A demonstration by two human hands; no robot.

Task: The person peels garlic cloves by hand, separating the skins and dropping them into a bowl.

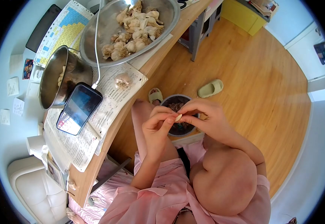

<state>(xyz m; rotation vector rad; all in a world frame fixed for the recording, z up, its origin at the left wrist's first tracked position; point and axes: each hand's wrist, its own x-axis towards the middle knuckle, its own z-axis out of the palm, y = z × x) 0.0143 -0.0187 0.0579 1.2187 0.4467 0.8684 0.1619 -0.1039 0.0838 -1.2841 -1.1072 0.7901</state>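
Through the head camera I have a small pale garlic clove point(178, 118) between the two hands, pinched by the thumb and fingertips of each. The left hand point(157, 121) has its fingers curled in on the clove's near side, and the right hand point(201, 113) meets it from the right, thumb and forefinger closed on it. Right beneath both hands I see a round dark bin point(181, 133) holding a heap of scraps, which I cannot make out piece by piece. Ahead and to the left of the left hand, a lone garlic bulb point(123, 80) sits on printed sheets point(119, 98) spread over the desk point(109, 145). Beyond it I see a wide metal basin point(170, 18) with many unpeeled garlic bulbs point(136, 33), roots and stalks attached. Farther left of that hand, a steel pot point(47, 87) contains pale cloves point(61, 75); a phone point(79, 108) with a white cable point(96, 56) leans against it.
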